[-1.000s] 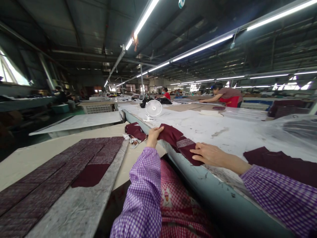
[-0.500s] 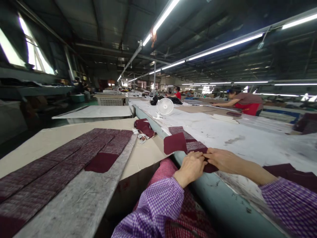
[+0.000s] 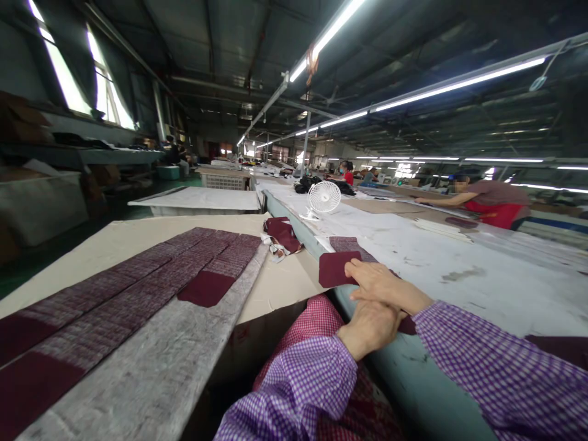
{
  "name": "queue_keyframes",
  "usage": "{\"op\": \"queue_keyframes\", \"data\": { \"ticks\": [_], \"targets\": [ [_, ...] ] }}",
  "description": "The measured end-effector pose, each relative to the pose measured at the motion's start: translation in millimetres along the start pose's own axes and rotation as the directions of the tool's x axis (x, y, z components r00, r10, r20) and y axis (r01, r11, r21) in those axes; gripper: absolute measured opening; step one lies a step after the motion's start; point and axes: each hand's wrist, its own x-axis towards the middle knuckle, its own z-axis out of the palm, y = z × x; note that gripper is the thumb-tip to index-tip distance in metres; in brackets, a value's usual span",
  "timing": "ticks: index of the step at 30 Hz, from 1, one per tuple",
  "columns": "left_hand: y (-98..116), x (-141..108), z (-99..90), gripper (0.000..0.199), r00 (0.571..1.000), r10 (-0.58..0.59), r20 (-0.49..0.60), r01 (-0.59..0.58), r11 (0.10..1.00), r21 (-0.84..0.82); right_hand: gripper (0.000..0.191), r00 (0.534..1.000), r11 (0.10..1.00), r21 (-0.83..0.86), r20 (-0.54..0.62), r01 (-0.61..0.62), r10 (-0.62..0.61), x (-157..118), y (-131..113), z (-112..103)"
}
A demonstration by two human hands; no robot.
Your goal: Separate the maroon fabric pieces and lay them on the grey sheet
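Note:
At the near edge of the long table, my right hand crosses over my left. Its fingertips close on the right edge of a plain maroon fabric piece, which juts past the table edge. My left hand lies lower, at the table's rim; its fingers are mostly hidden beneath the right hand. Maroon cloth shows beside it. Behind the plain piece, a speckled maroon-and-grey fabric panel lies on the table, partly covered by my right hand.
On the left board lie rows of speckled maroon panels. Maroon scraps are heaped near the long table. A white fan stands farther back. More maroon cloth is at right. A co-worker leans over the table.
My right hand has moved left over my left hand to the plain maroon piece, its fingers now at that piece's edge. The view has turned slightly left.

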Motion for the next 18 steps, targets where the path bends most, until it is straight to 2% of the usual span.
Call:
{"op": "queue_keyframes", "data": {
  "ticks": [3, 7, 9, 12, 15, 18],
  "targets": [
    [0, 0, -1.7, 0.04, 1.0, -0.012, 0.02, 0.01, 0.996, 0.092, 0.006, 1.0, 1.0, 0.004, 0.018, 0.007, -0.007, 8, 4, -4],
    [-1, 0, -4.8, 0.028, 0.994, 0.082, -0.079, -0.075, 0.994, 0.084, 0.017, 0.994, 0.99, 0.095, -0.016, -0.104, 0.106, 17, 17, -4],
    [-2, 0, -5.2, 0.026, 0.989, 0.106, -0.107, -0.098, 0.992, 0.076, 0.018, 0.994, 0.985, 0.139, -0.033, -0.101, 0.107, 18, 21, -3],
    [-1, -1, -4.8, 0.029, 0.994, 0.073, -0.083, -0.067, 0.996, 0.065, 0.017, 0.998, 0.984, 0.175, -0.049, 0.036, -0.027, 15, 18, -1],
    [1, -1, -4.8, 0.033, 1.0, 0.014, -0.017, -0.012, 0.995, 0.098, 0.025, 0.985, 0.984, 0.051, -0.022, 0.172, -0.171, 12, 10, 0],
    [2, 0, -5.0, 0.036, 0.999, -0.002, 0.038, -0.003, 0.994, 0.114, 0.017, 0.981, 0.98, -0.054, 0.004, 0.194, -0.194, 13, 7, 3]
  ]
}}
